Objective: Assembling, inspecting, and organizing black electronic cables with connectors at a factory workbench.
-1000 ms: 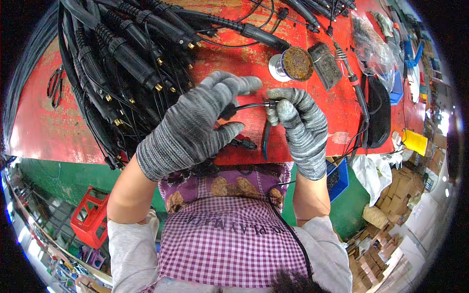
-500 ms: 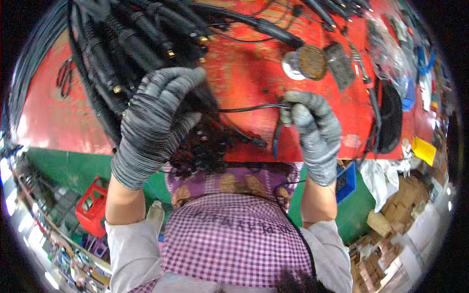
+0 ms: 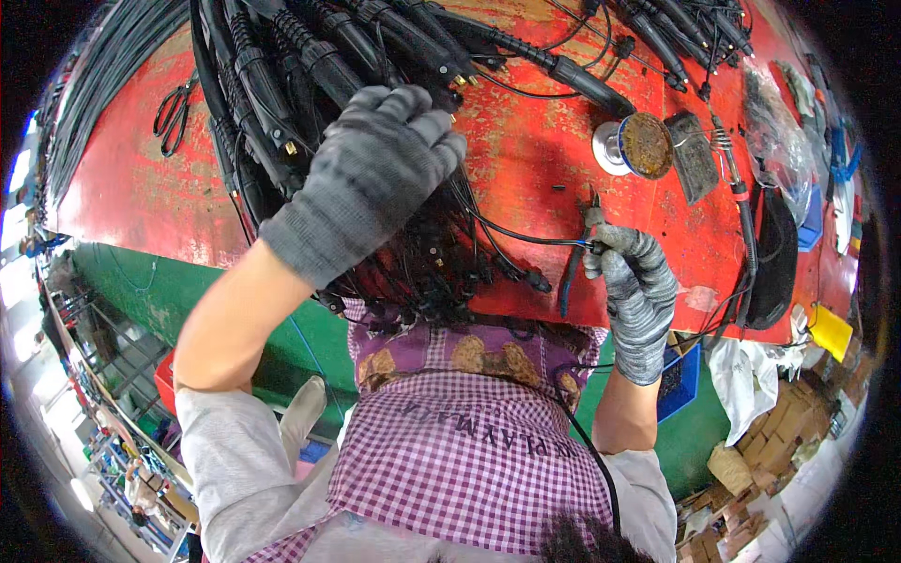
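Grey knitted gloves cover both your hands above a scuffed red worktop (image 3: pixel 526 159). A second ago the two hands worked close together near the worktop's near edge, sharing one thin black wire; now they have drawn well apart. Your left hand (image 3: pixel 371 178) has travelled up and away toward the far left of the worktop, and rests spread, palm down, over the bundle of thick black cables (image 3: pixel 282 66) with brass-tipped plugs, fingers curled loosely into them; whether it grips any single cable cannot be told. Your right hand (image 3: pixel 633 281) has stayed near the near edge, on the right, closed around the handles of small pliers (image 3: pixel 580 249), whose nose meets the thin black wire (image 3: pixel 521 235). That wire now runs stretched between the pliers and the tangle beneath your left hand, so this looks like a moment between cables, one hand fetching while the other keeps its tool. The wire is slender, dark and glossy, slightly bowed. A round rusty tin (image 3: pixel 638 145) sits beyond the right hand, scissors (image 3: pixel 174 113) near the far left corner.
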Tool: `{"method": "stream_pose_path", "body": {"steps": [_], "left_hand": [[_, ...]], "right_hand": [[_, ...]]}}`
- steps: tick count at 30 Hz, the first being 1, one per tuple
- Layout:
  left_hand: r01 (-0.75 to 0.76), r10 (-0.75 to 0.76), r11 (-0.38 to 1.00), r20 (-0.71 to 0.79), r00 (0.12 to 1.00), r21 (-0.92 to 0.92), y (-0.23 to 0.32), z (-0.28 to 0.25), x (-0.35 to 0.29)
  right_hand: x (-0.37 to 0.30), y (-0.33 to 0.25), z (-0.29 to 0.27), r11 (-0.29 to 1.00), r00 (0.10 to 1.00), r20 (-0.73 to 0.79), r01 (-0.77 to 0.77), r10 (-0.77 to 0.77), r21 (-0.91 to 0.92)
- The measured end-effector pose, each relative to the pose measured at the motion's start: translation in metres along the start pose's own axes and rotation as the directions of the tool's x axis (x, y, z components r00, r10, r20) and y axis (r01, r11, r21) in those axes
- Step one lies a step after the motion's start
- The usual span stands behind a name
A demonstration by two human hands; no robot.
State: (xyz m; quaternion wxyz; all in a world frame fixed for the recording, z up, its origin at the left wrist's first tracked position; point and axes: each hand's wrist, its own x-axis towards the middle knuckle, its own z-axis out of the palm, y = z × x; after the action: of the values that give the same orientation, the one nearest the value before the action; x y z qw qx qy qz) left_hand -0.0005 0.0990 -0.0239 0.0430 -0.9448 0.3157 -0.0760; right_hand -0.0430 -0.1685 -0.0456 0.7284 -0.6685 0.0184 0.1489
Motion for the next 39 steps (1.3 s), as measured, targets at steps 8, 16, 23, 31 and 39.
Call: {"method": "stream_pose_path", "body": {"steps": [8,16,23,31,39], "left_hand": [[-0.101,0.131,0.977,0.151,0.98,-0.188,0.004,0.009,0.022],[-0.014,0.135,0.435,0.049,0.99,-0.9,0.057,-0.008,0.038],[0.144,0.072,0.217,0.163,0.984,-0.966,0.067,-0.006,0.04],[0.141,0.143,0.192,0.17,0.975,-0.971,0.069,-0.009,0.042],[-0.169,0.077,0.65,-0.157,0.985,-0.741,0.079,-0.012,0.04]], "right_hand": [[-0.014,0.004,-0.004,0.975,0.977,-0.095,0.175,-0.189,-0.135],[-0.02,-0.006,-0.005,0.795,0.861,0.064,0.492,-0.504,-0.354],[-0.019,-0.003,-0.009,0.715,0.819,0.099,0.546,-0.565,-0.437],[-0.014,-0.01,-0.008,0.674,0.794,0.156,0.586,-0.587,-0.449],[-0.019,-0.009,-0.005,0.609,0.786,0.164,0.575,-0.596,-0.546]]}}
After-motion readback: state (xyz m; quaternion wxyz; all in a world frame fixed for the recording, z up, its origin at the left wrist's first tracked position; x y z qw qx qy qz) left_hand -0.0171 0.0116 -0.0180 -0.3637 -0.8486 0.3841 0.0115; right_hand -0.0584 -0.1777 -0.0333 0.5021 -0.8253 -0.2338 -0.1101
